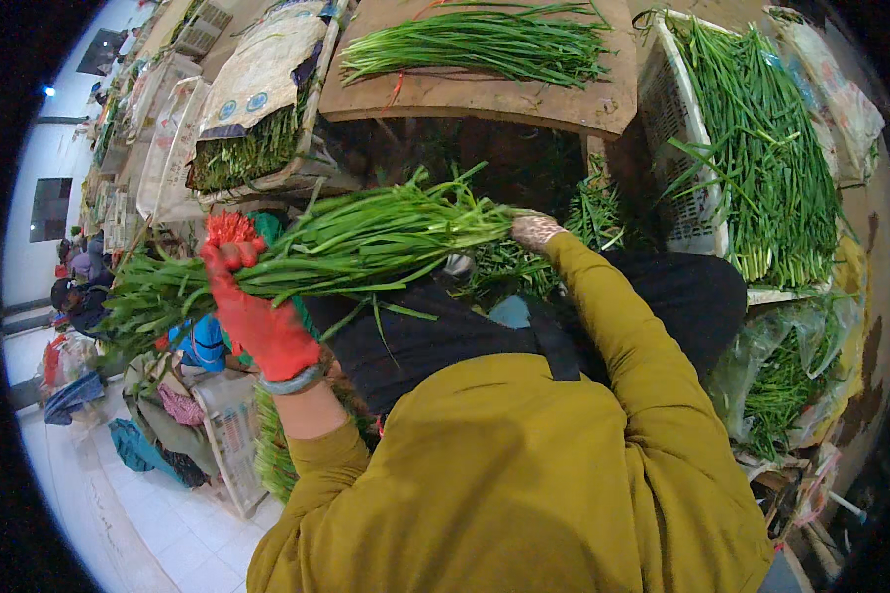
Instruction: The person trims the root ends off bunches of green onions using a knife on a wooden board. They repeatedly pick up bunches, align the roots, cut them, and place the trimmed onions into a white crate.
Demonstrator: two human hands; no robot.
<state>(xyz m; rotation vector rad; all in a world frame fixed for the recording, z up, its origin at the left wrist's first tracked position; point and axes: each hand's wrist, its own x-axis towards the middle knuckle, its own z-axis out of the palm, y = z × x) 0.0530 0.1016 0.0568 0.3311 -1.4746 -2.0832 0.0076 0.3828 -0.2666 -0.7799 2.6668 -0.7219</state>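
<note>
A long bunch of garlic chives (371,237) stretches above my lap, stems to the right and leaf tips fanning out to the left. My left hand (248,307), in a red glove, is closed around the leafy part. At the stem end, my right hand (538,230) grips the bunch; it wears a pale patterned glove. A bundle of red ties (230,226) shows just beyond my left fingers. Ahead of me, a pile of chives (475,44) lies across a wooden board (460,100), with a red tie (395,90) sticking out from under it.
At right stands a white plastic crate (686,133) heaped with chives (764,156), above a clear bag (786,385) of greens. A sack-covered crate (267,74) is at upper left. Leaf scraps (519,270) lie below my hands. Another crate (226,437) stands at left; people (85,278) sit farther off.
</note>
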